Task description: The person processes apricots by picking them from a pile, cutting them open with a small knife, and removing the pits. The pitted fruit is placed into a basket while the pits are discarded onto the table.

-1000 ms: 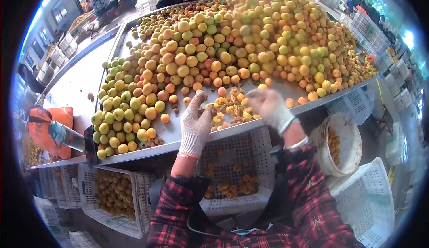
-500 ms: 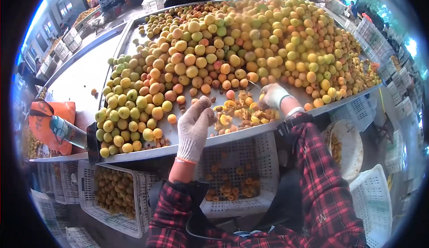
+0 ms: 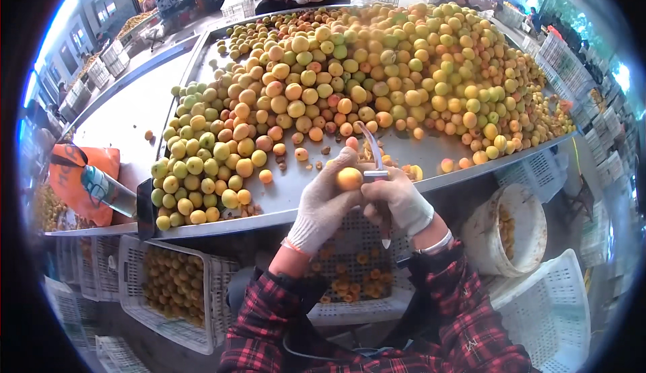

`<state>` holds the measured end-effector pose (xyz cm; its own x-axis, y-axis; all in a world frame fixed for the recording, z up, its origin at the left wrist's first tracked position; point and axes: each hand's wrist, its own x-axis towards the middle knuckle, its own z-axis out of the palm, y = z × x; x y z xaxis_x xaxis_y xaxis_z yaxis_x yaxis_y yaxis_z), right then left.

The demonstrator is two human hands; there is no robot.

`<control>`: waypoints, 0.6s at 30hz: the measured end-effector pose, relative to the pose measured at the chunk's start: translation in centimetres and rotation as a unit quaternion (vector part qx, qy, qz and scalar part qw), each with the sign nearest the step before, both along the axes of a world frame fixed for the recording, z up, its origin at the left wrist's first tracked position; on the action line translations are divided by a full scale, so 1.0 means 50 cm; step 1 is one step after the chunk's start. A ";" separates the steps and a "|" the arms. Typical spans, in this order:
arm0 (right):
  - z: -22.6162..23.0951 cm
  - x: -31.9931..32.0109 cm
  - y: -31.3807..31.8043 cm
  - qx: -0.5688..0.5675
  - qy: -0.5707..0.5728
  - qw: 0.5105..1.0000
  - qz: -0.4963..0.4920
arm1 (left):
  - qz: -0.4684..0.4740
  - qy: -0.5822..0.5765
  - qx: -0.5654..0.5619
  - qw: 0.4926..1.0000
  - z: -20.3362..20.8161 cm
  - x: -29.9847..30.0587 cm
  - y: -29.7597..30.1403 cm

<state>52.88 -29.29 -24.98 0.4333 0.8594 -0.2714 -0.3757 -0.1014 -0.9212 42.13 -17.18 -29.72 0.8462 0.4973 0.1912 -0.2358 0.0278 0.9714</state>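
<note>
My left hand, in a pale knit glove, pinches a whole yellow-orange apricot above the table's near edge. Close beside it, my gloved right hand is closed on a slim knife with a curved pale blade pointing up and away. A metal band crosses the knife near my fingers, and a pointed end sticks out below them. Cut apricot pieces lie on the metal table, partly hidden behind my hands. A large heap of apricots covers the table beyond.
Below the table edge sits a white crate with apricot pieces. Another crate of fruit stands to the left. A white bucket and an empty-looking crate are at right. An orange bag lies left; people sit across the table.
My hands have come together nearer me. My left hand now holds an apricot; my right hand has moved back from the cut pieces, with the knife turned upward. The view has shifted slightly.
</note>
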 end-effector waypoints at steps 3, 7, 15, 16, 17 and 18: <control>-0.021 0.012 -0.009 0.003 -0.092 0.995 0.033 | -0.012 0.004 -0.091 0.996 0.016 -0.005 0.008; -0.066 0.021 -0.016 0.070 -0.082 0.992 0.069 | -0.024 0.010 -0.126 0.992 0.028 -0.004 0.013; -0.073 0.017 -0.023 0.074 -0.142 0.980 0.120 | -0.035 0.001 -0.131 0.991 0.039 -0.011 0.015; -0.065 0.016 -0.023 0.074 -0.141 0.980 0.120 | -0.052 0.007 -0.140 0.989 0.040 -0.014 0.016; -0.050 0.011 -0.023 0.021 -0.167 0.978 0.125 | -0.051 0.008 -0.140 0.989 0.036 -0.016 0.017; -0.043 0.007 -0.021 -0.031 -0.191 0.972 0.130 | -0.053 0.025 -0.119 0.991 0.032 -0.019 0.017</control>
<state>53.23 -30.35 -27.15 0.2836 0.9403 -0.1883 0.0392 -0.2075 -0.9774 41.20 -16.34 -28.13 0.9013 0.4317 0.0359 -0.1715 0.2795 0.9447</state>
